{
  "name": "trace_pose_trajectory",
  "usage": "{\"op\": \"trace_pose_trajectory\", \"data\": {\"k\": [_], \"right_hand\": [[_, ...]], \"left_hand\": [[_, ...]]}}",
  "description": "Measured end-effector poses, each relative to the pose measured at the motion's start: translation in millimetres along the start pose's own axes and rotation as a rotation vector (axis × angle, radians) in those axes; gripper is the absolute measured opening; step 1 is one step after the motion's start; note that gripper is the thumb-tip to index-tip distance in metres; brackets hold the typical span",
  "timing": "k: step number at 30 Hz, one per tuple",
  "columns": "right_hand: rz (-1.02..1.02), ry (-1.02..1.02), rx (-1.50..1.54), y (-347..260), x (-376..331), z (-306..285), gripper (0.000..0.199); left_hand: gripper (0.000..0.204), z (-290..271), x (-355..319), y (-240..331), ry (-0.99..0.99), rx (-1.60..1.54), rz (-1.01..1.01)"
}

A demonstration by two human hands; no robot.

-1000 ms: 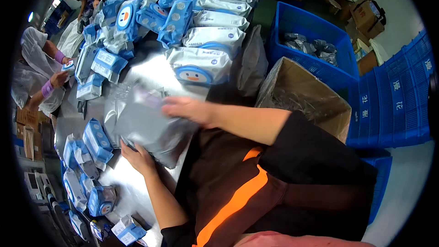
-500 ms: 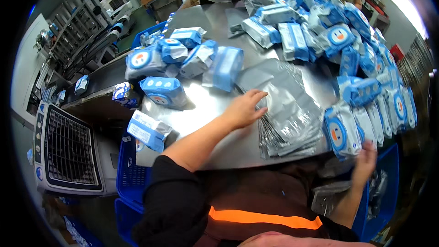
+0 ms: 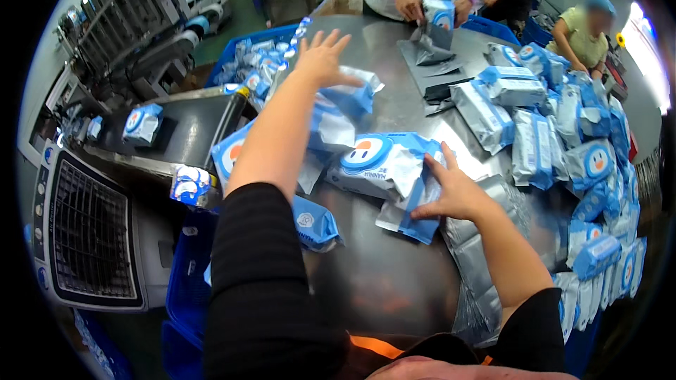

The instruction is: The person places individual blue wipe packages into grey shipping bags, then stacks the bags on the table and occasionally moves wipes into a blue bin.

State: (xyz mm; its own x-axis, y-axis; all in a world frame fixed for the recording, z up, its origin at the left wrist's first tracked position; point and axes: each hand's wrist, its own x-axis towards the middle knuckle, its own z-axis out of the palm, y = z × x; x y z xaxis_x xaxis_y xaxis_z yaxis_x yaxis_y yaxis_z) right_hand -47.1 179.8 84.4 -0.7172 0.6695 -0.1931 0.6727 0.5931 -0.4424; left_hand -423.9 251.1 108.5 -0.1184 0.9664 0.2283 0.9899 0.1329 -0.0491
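Note:
My left hand (image 3: 320, 63) reaches over the far left of the metal table, fingers spread, above a group of blue-and-white wipes packs. The nearest is a pack (image 3: 355, 91) beside its fingertips; I cannot tell whether they touch. Fingers apart, my right hand (image 3: 458, 193) rests against a large white wipes pack (image 3: 373, 162) with a round blue lid picture and a paler blue pack (image 3: 412, 214) lying partly under it. Below my right forearm lies a stack of grey plastic mailing bags (image 3: 479, 257), partly hidden by the arm.
Wipes packs are heaped along the right side (image 3: 598, 162). Across the table a person with purple wristbands (image 3: 422, 0) handles a pack and a grey bag. A conveyor (image 3: 190, 119) carrying a pack adjoins the left; a blue crate (image 3: 232, 49) of packs stands behind it.
My left hand has moved from the grey bags to the far left packs. My right hand has come from the right-hand packs to the middle. The view has shifted left.

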Motion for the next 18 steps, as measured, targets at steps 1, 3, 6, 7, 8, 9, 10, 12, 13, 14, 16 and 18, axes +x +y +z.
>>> {"op": "trace_pose_trajectory", "data": {"k": [1,3,6,7,8,9,10,12,13,14,16,18], "right_hand": [[-0.056,-0.022,0.042,1.1,5.8,2.3,0.122],[-0.094,-0.04,0.074,8.1,8.9,1.1,0.119],[-0.122,-0.021,0.05,11.4,5.2,-1.0,0.117],[-0.146,0.008,0.045,14.2,5.1,3.4,0.116],[-0.16,0.052,0.05,16.7,2.3,10.2,0.114],[-0.089,0.046,0.133,8.5,-4.1,11.4,0.11],[-0.157,0.045,0.019,1.9,-7.4,13.3,0.108],[-0.226,-0.043,0.122,-25.4,-21.6,17.8,0.105],[-0.253,-0.063,0.142,-33.5,-28.3,24.3,0.105],[-0.277,-0.081,0.163,-41.6,-36.0,31.2,0.105],[-0.342,-0.123,0.019,-60.0,-52.1,38.0,0.107],[-0.346,-0.18,0.111,-73.8,-75.6,49.5,0.105]], "left_hand": [[0.125,22.3,1.6,-5.0,-0.068,-0.052,-0.03],[0.126,33.4,7.7,9.9,-0.447,-0.19,-0.163],[0.085,8.1,6.0,36.0,-0.55,-0.087,-0.148],[0.082,8.2,3.6,39.9,-0.601,-0.1,-0.177],[0.083,5.5,-5.1,48.9,-0.635,-0.11,-0.173],[0.084,1.9,-17.4,55.7,-0.634,-0.129,-0.129],[0.084,-0.6,-30.0,58.2,-0.605,-0.162,-0.1],[0.087,-9.9,-66.2,63.6,-0.613,-0.14,-0.009],[0.088,-14.5,-87.0,67.6,-0.607,-0.135,0.033],[0.09,-18.8,-108.3,72.5,-0.6,-0.13,0.08],[0.085,-21.3,-148.8,85.2,-0.519,-0.109,0.175],[0.08,-19.3,-183.5,100.9,-0.444,-0.134,0.277]]}}
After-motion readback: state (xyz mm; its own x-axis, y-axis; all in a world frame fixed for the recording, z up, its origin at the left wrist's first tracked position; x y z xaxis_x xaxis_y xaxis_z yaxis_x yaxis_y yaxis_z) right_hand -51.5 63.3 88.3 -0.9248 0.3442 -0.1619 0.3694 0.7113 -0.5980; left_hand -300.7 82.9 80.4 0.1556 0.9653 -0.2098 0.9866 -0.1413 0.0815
